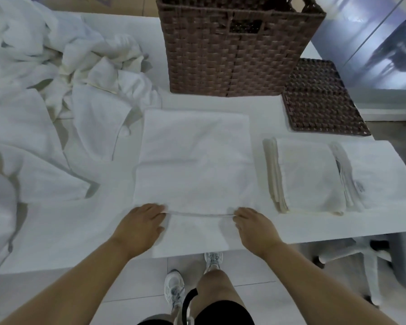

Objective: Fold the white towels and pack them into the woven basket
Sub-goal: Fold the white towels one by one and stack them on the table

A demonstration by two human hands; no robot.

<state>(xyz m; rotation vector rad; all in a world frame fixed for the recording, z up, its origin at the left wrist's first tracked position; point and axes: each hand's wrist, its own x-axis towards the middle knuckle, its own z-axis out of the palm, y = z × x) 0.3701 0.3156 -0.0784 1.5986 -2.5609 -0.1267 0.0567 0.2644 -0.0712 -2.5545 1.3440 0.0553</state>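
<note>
Lying flat, towel (195, 160) runs lengthwise from counter's (314, 226) near edge toward basket (234, 50); left hand (142, 222) and right hand (253, 225) pinch its near hem.

Woven basket (239, 55): brown, checkered weave. Flat woven lid (321, 99): darker brown, same weave. Spread towel (195, 160): plain white. Folded stack (307, 177): white, cream edges. Crumpled towel heap (56, 66): white. Floor tiles (136, 287): pale grey. Shorts (223, 313): black.

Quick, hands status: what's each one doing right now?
Left hand: pinching the near edge of the towel.
Right hand: pinching the same edge.
</note>
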